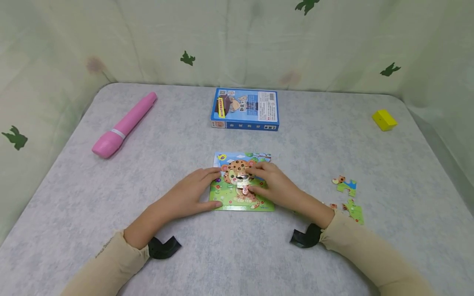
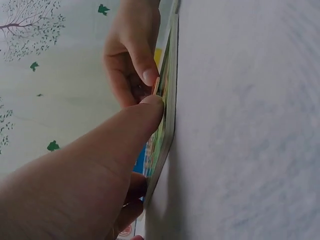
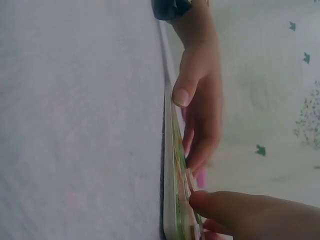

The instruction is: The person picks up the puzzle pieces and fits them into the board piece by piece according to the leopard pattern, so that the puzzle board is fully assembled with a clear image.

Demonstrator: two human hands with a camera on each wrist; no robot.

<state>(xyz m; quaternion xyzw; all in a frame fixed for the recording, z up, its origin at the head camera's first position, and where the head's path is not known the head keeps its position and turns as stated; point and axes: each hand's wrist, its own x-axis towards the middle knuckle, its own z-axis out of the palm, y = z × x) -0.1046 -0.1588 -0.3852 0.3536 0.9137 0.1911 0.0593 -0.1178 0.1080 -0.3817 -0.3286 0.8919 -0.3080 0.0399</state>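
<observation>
In the head view a jigsaw board [image 1: 229, 203] with a leopard cub picture lies flat at the middle of the table. My right hand [image 1: 275, 185] pinches a puzzle piece [image 1: 242, 181] showing part of the cub's face, between thumb and fingers, over the board. The left wrist view shows that piece [image 2: 156, 86] raised at an angle from the picture. My left hand [image 1: 189, 193] rests on the board's left side, fingers near the upper left and thumb at the lower left. In the right wrist view the left thumb [image 3: 182, 96] lies on the board's edge.
Loose puzzle pieces [image 1: 347, 186] lie to the right, some partly behind my right forearm. A blue box [image 1: 245, 109] sits behind the board. A pink microphone-shaped object [image 1: 126, 125] lies at the back left, and a yellow block [image 1: 384, 120] at the back right.
</observation>
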